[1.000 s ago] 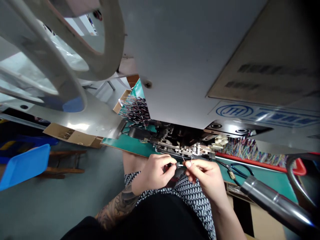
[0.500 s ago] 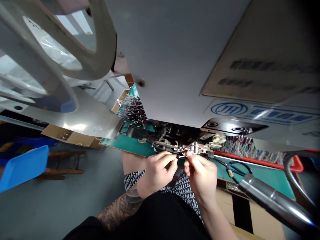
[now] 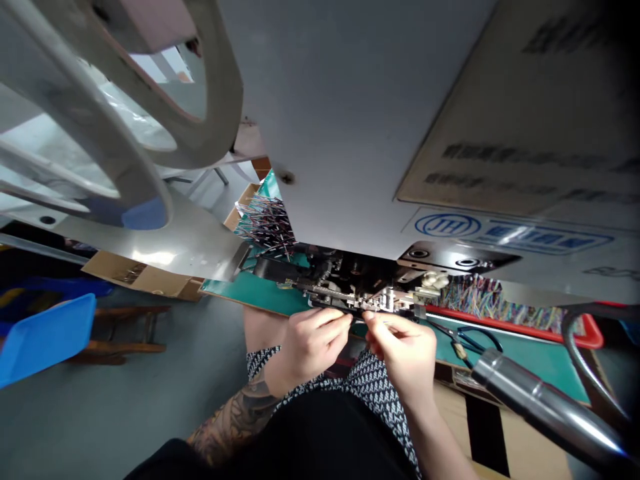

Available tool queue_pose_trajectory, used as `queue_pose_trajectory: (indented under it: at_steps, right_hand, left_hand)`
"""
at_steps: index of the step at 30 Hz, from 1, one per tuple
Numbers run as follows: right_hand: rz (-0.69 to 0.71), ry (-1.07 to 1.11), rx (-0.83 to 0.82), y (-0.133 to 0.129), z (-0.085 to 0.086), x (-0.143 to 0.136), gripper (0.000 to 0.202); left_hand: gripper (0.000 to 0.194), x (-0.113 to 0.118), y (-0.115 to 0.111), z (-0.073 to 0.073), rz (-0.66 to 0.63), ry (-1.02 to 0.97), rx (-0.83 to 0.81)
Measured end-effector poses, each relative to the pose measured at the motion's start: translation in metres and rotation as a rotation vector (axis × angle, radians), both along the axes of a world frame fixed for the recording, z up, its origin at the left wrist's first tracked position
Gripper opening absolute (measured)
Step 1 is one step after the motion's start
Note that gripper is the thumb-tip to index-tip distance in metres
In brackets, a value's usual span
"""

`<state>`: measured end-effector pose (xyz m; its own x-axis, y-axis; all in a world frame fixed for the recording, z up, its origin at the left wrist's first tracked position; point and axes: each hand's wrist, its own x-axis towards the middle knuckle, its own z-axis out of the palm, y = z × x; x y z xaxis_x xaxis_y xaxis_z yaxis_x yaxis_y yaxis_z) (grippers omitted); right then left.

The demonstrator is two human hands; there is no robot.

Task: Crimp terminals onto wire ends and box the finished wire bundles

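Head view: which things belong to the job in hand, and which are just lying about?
In use:
left hand
right hand
machine mechanism
probably the dark wires and coloured wires

Apparently lying about:
looped-handle tool
wooden stool
blue panel
cardboard box

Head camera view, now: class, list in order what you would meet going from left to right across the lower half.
Light-blue panel → open cardboard box → left hand → right hand → dark-handled tool → shiny metal tube.
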<state>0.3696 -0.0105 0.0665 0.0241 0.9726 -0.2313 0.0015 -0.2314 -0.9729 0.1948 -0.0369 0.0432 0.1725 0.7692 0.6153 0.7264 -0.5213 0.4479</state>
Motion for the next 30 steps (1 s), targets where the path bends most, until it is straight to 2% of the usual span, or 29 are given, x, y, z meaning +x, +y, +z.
queue_pose_trajectory:
  at_steps: [3,5,7,9,13,16,24,30]
  right_hand:
    - [0.162,0.032,-0.064,0.002,0.004,0.008,0.041]
    - [0.224,0.073,-0.096,0.002,0.004,0.012,0.046]
    - [0.213,0.107,-0.098,0.0,0.003,0.013,0.044]
    - [0.146,0.091,-0.051,-0.004,0.002,0.011,0.036]
    - [-0.037,-0.032,0.116,-0.009,0.002,0.003,0.036]
    - [-0.117,-0.042,0.124,-0.007,-0.001,-0.001,0.045]
    - [-0.087,-0.014,0.093,0.002,-0.014,-0.003,0.051]
    - [-0.095,-0.01,0.098,0.001,-0.014,-0.004,0.051]
  left_hand:
    - [0.016,-0.005,-0.001,0.005,-0.073,-0.052,-0.099]
    - [0.015,-0.007,-0.002,0.009,-0.099,-0.117,-0.211]
    - [0.015,-0.007,-0.002,0.013,-0.112,-0.168,-0.322]
    - [0.015,-0.006,-0.002,0.016,-0.112,-0.188,-0.386]
    - [0.014,0.002,0.0,0.017,-0.049,-0.193,-0.325]
    - [0.013,0.009,0.0,0.014,0.008,-0.201,-0.277]
    - [0.013,0.014,-0.002,0.013,0.091,-0.235,-0.292]
    - [0.014,0.015,-0.002,0.013,0.099,-0.234,-0.28]
